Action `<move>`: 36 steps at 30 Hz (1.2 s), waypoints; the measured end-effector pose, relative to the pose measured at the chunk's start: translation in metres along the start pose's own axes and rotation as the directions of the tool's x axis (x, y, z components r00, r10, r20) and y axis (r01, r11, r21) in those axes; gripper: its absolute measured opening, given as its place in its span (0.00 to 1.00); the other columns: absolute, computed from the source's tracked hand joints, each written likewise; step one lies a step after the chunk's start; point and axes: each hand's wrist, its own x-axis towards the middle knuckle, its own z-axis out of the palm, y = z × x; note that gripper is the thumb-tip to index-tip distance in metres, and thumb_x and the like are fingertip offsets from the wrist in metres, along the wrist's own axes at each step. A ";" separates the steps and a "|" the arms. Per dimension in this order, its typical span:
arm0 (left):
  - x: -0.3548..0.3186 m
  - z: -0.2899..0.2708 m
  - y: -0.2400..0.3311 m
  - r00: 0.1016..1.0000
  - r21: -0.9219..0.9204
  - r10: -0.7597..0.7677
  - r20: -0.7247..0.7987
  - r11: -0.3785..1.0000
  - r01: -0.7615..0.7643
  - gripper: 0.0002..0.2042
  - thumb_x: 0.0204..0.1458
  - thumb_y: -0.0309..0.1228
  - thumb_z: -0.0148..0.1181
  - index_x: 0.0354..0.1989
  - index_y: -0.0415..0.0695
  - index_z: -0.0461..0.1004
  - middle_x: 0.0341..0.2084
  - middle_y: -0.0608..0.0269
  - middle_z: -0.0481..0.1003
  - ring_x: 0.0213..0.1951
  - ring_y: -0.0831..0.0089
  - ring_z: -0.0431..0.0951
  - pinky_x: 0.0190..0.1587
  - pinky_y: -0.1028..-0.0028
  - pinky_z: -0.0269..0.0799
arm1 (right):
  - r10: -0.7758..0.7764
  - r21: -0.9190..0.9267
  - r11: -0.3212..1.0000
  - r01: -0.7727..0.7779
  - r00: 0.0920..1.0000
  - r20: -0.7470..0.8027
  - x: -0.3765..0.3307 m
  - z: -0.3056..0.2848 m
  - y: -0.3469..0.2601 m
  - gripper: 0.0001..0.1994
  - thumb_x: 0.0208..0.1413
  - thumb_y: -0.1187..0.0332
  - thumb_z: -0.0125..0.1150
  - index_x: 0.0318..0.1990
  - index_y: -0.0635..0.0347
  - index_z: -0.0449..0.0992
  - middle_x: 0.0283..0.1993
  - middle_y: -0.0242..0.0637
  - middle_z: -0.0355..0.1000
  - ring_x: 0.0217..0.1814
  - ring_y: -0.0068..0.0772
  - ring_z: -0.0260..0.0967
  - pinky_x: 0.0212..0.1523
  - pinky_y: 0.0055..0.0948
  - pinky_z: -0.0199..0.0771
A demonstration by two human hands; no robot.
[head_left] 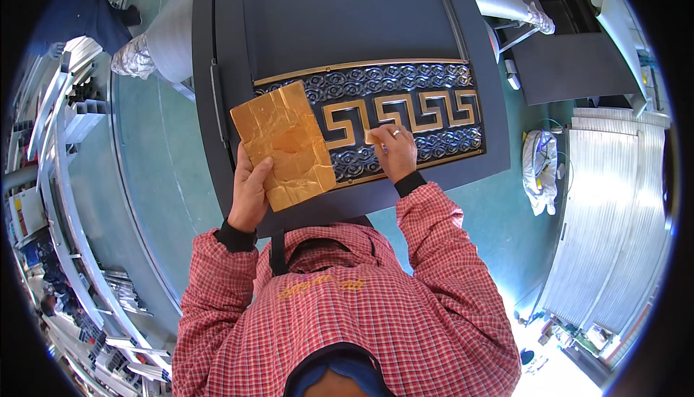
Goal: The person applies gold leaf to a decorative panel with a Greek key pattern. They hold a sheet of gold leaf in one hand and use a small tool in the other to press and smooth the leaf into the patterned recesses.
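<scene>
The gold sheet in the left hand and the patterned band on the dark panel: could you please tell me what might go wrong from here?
1. The gold sheet is already creased and held only at its lower edge by the left hand, so it might bend or tear further.
2. The right hand presses a small gold piece onto the gold key-pattern band; it could land slightly off the raised line.

The gold sheet (pixel 284 144) hides the ornamental band's (pixel 405 111) left end.
</scene>
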 end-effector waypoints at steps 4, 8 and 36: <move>0.001 -0.001 0.002 1.000 0.001 -0.002 -0.018 1.000 0.002 0.26 0.59 0.19 0.41 0.66 0.44 0.45 0.56 0.54 0.63 0.54 0.65 0.71 0.52 0.67 0.74 | 0.123 -0.050 0.991 -0.126 0.991 -0.052 -0.002 -0.010 0.034 0.12 0.39 0.79 0.63 0.34 0.52 0.76 0.37 0.33 0.72 0.41 0.41 0.69 0.43 0.39 0.69; -0.001 0.001 0.003 1.000 -0.017 -0.002 -0.009 1.000 0.002 0.26 0.59 0.19 0.41 0.66 0.44 0.46 0.56 0.54 0.63 0.54 0.65 0.71 0.52 0.67 0.74 | 0.129 -0.111 0.984 -0.141 0.986 -0.104 0.000 -0.018 0.036 0.14 0.39 0.78 0.64 0.36 0.53 0.77 0.38 0.33 0.72 0.42 0.41 0.69 0.42 0.39 0.70; -0.039 0.020 -0.018 0.991 -0.032 -0.034 0.129 0.999 0.039 0.24 0.58 0.18 0.41 0.63 0.42 0.49 0.56 0.56 0.63 0.56 0.69 0.68 0.57 0.70 0.67 | -0.102 0.091 0.991 0.101 0.995 0.008 0.001 -0.102 -0.137 0.14 0.37 0.77 0.65 0.36 0.59 0.75 0.35 0.38 0.73 0.38 0.41 0.71 0.36 0.33 0.74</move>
